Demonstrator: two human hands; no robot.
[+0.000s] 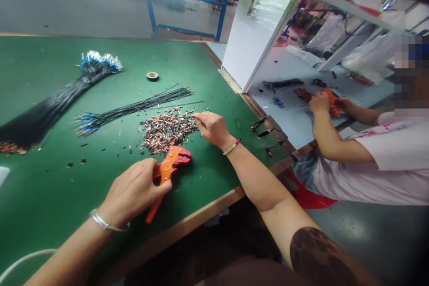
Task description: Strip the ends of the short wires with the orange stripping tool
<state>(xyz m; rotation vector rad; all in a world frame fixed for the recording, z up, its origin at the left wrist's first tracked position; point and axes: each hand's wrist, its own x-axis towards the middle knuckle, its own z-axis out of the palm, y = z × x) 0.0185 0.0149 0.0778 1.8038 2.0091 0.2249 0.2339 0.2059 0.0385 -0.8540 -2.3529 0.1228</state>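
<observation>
My left hand (134, 190) is wrapped around an orange wire stripper (167, 167) with red jaws, held low over the green table. The jaws point right, away from the hand. My right hand (212, 127) is closed in a pinch at the right edge of a pile of stripped copper and black wire scraps (164, 132). A thin black wire (187, 117) shows at its fingertips, partly lost against the scraps. Just behind the pile lies a loose bundle of black wires (140, 105), with blue-sleeved terminals at its left end and bare copper at its right.
A thick bundle of black wires (56, 103) lies at the left. A tape roll (153, 76) sits farther back. Metal clamps (266, 134) are at the table's right edge, near a white partition (256, 31). Beyond it, a co-worker's hands (321, 100) hold a similar orange tool.
</observation>
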